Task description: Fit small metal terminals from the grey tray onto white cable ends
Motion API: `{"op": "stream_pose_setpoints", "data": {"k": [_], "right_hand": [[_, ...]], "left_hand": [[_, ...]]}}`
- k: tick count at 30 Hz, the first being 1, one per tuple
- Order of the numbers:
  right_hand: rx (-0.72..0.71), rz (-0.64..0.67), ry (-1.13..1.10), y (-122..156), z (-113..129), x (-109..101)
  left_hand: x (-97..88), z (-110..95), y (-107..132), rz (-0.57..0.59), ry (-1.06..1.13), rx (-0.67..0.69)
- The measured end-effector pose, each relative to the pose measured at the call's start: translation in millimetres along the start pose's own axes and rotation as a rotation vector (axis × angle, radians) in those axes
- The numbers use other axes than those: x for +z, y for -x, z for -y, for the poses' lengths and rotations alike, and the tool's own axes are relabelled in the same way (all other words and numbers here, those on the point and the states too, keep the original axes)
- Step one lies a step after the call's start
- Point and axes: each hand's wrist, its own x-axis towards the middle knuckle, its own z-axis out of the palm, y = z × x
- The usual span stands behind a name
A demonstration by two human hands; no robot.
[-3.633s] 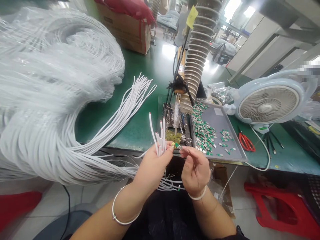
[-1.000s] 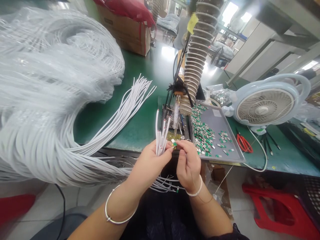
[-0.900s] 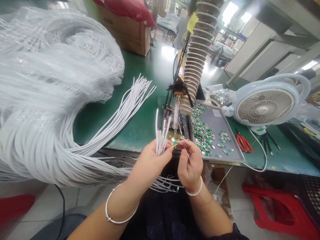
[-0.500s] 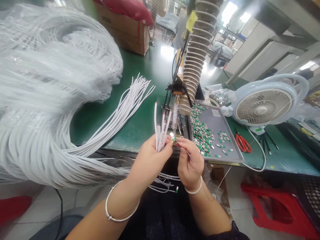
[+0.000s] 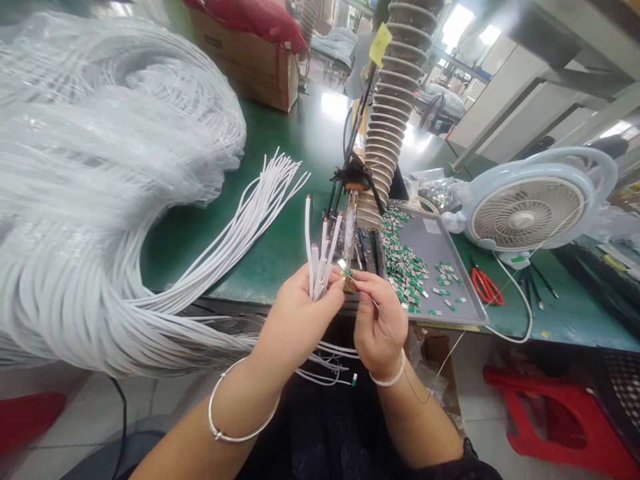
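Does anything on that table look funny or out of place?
The huge bundle of white wires looks odd. It's so big that it spills over the front edge of the green bench and droops down by the left hand.

glossy white plastic-sheathed cables [image 5: 75, 280] and a bright metal clip [image 5: 343, 265] above a shiny green bench top [image 5: 210, 247]
the cable sheaths are smooth with a soft sheen; the grey metal tray [image 5: 430, 250] has a matt finish, and the small pieces on it [image 5: 405, 270] show shiny metal and green; the fan [image 5: 525, 220] is smooth pale-blue plastic, the scissors [image 5: 483, 287] have glossy red plastic handles, the stool [image 5: 530, 393] is glossy red plastic, the carton [image 5: 240, 67] is matt brown cardboard, the bangle [image 5: 245, 431] is polished metal, and the lap cloth [image 5: 320, 427] is dark, matt fabric.
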Motion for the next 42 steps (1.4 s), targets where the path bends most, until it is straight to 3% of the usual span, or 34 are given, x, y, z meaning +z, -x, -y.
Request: {"op": "stream_pose_setpoints", "data": {"k": [10,21,24,27,30,35,38,42], "right_hand": [[-0.003,0.010,0.011,-1.3,3.2,0.6],[0.030,0.032,0.039,9.4,3.2,-3.2],[0.033,0.068,0.041,14.7,4.6,-4.9],[0.037,0.121,0.019,21.7,6.5,-11.7],[0.068,0.159,0.041,27.3,6.9,-25.6],[0.117,0.051,0.294,18.7,-8.9,-64.7],[0.158,-0.040,0.533,4.1,-38.9,-100.8],[0.358,-0.080,0.845,-11.5,-97.8,-161.2]], "left_hand": [[-0.6,-6.7,2.0,-0.002,-0.041,0.037],[-9.9,11.6,9.6,0.138,-0.039,0.004],[-12.6,17.6,16.0,0.213,-0.042,-0.035],[-14.4,25.4,20.9,0.216,-0.024,-0.050],[-15.8,33.2,22.3,0.076,0.019,-0.025],[-14.7,39.0,21.0,0.112,0.186,-0.065],[-10.7,35.4,21.2,0.148,0.339,-0.129],[-5.8,27.4,23.3,0.180,0.482,-0.179]]}}
